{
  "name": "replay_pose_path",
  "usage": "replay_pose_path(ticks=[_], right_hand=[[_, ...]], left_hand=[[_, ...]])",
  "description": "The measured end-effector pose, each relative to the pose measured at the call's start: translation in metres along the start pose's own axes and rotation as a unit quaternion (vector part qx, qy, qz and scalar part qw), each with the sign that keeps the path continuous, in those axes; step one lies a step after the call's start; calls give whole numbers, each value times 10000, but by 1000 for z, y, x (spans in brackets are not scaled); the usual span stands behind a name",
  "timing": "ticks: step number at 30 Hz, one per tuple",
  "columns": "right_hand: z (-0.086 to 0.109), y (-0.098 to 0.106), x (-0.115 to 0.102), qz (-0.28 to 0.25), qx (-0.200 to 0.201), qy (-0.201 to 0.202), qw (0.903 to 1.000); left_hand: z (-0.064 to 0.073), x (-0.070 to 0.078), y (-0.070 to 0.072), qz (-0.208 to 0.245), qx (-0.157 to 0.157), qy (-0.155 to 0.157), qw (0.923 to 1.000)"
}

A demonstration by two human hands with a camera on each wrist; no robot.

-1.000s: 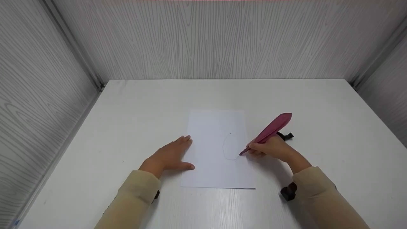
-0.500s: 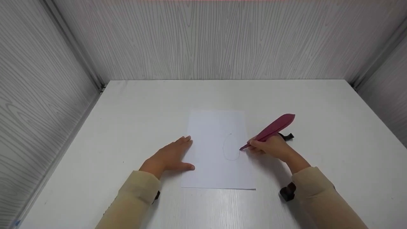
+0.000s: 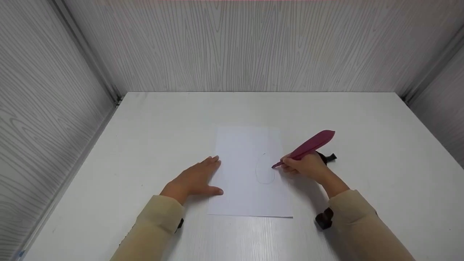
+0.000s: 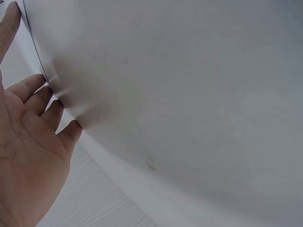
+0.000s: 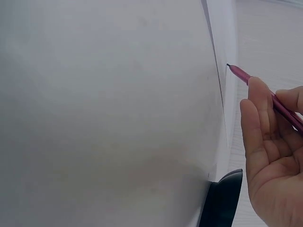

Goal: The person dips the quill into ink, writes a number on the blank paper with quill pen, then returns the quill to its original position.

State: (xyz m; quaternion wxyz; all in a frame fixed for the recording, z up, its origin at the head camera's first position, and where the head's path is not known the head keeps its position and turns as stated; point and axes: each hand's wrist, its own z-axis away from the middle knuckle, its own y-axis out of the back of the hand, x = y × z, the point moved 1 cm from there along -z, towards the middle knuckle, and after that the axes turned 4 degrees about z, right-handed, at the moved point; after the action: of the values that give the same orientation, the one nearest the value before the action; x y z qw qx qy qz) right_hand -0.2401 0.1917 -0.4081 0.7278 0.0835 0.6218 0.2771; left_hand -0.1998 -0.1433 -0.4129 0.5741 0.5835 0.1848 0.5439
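A sheet of white paper (image 3: 246, 203) lies on the white table, with a thin, unclosed oval line on its right half. My left hand (image 3: 197, 177) rests at the paper's left edge, fingers extended and thumb spread over the sheet; the left wrist view shows its palm side (image 4: 33, 151). With my right hand (image 3: 308, 166) I pinch a dark red, feather-shaped pen (image 3: 313, 144), its plume slanting up to the right. Its tip is at the right side of the oval. The right wrist view shows the pen's slim barrel (image 5: 286, 112) between thumb and fingers.
The white table (image 3: 174, 119) meets a pale wood-grain panel (image 3: 232, 47) at the back, and similar panels stand at both sides. A black strap (image 3: 330, 158) is by the right hand, and a black device (image 3: 324, 219) is under the right wrist.
The pen tip has moved up the paper, away from me, and the line on the oval's right side has grown longer. My left hand has stayed in place on the paper.
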Motion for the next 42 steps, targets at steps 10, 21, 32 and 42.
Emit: replay_pose_path(ticks=[10,21,32,42], right_hand=[[-2,-5,-2,48,142,107,9998],[-5,-13,-7,13,144,147,9998],[-5,-23,-14,-102,44,381,9992],[-6,-30,-14,-245,-71,375,9990]], left_hand=[[0,2,-1,-67,-10,80,9999],[-3,1,-3,-98,-26,184,9998],[-1,0,-1,48,-13,65,10000],[-1,-2,-1,21,-16,78,10000]])
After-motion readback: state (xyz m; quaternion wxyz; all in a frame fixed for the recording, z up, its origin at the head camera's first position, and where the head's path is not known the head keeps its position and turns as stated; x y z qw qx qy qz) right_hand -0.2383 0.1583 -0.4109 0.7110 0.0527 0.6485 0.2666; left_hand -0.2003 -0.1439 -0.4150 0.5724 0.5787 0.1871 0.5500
